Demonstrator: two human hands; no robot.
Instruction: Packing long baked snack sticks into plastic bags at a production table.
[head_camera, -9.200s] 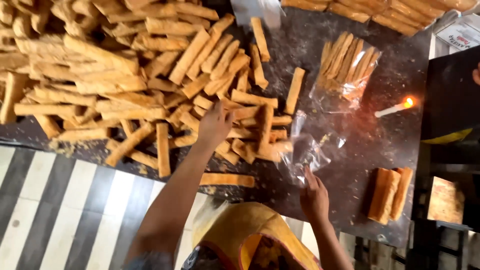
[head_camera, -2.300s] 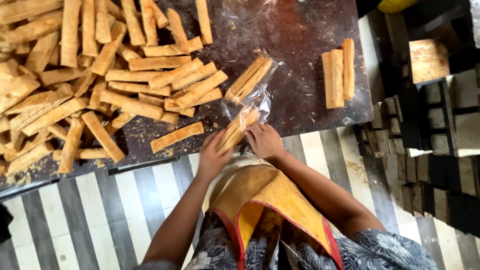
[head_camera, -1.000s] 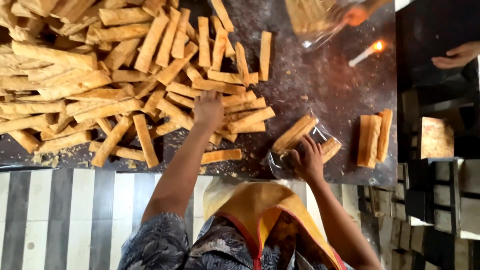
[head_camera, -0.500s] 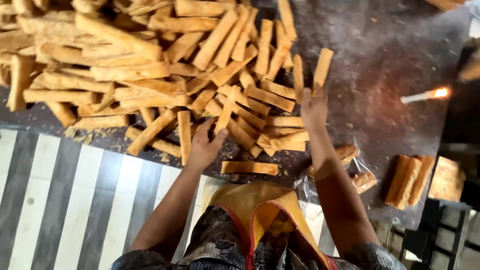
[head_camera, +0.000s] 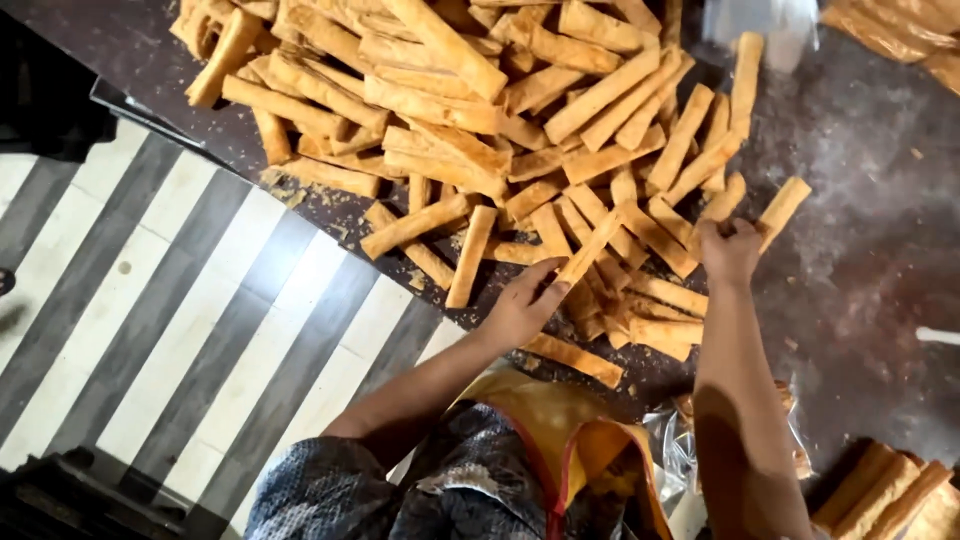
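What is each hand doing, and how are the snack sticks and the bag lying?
Left hand: open, fingers touching a stick at the pile's edge.
Right hand: curled on a stick.
Fried snack sticks: loose, heaped on the dark table.
Clear plastic bag: lying under the right arm, partly hidden.
Stacked sticks: lying side by side.

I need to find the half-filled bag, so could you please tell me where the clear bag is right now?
In the head view, the clear bag lies low on the right at the table's near edge, beside the right forearm, with packed sticks to its right.
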